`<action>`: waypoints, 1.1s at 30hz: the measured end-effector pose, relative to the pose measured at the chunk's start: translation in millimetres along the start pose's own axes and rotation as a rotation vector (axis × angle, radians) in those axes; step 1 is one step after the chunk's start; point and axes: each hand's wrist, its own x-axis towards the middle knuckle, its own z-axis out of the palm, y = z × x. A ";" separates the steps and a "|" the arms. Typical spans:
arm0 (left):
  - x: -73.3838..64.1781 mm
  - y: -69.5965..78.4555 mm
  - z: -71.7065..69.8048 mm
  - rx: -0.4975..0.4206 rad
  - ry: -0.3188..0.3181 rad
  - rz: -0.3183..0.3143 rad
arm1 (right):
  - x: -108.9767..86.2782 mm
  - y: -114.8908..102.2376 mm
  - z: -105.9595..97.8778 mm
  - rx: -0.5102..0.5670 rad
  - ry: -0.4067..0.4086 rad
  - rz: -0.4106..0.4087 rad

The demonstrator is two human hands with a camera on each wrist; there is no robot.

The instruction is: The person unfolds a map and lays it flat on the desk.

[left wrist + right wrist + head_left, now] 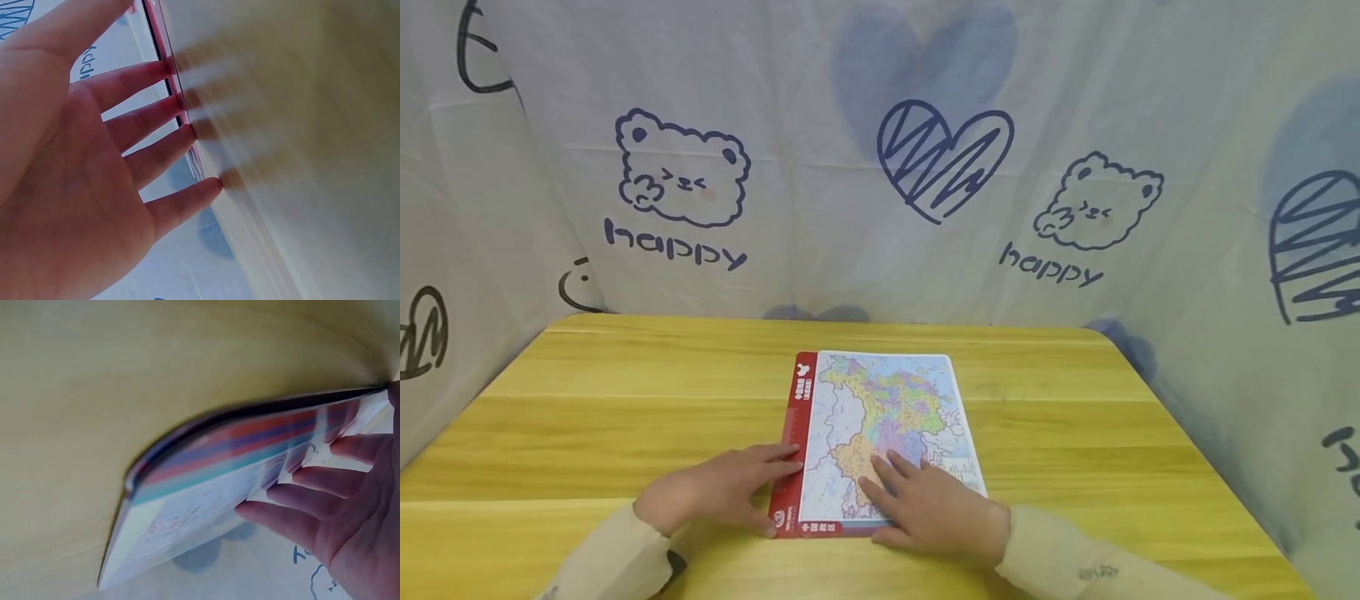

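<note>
A glossy map sheet (917,400) with a red left border lies on the wooden table, turned sideways. My left hand (722,487) reaches in from the left, its fingertips on the red border. In the left wrist view the fingers of that hand (106,162) are spread and straight along the sheet's edge. My right hand (940,508) rests on the map's lower right part with fingers spread. In the right wrist view its fingertips touch the map's surface (194,506), the thumb lies by the near edge, and a dark gap shows under that edge.
The yellow wood-grain table (625,392) has rounded far corners. A pale curtain (820,192) printed with hearts, bears and "happy" hangs behind it and along both sides.
</note>
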 end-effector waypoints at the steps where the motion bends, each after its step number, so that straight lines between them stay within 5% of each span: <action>1: 0.0 0.1 0.1 -0.001 0.000 -0.001 | 0.3 -0.4 0.7 -0.013 0.014 -0.009; 8: 2.4 2.7 0.1 -0.007 0.021 -0.025 | 4.2 -3.2 2.9 -0.163 0.163 -0.096; 18: 6.3 4.6 -1.5 -0.007 0.036 -0.079 | 4.8 -9.4 -4.2 -0.305 0.150 -0.181; 23: 7.9 3.9 -2.3 -0.021 0.022 -0.108 | 4.9 -6.8 -4.7 -0.361 0.209 -0.175; 33: 7.5 0.4 -5.8 -0.011 0.018 -0.111 | 2.4 -0.2 -1.5 -0.395 0.191 -0.068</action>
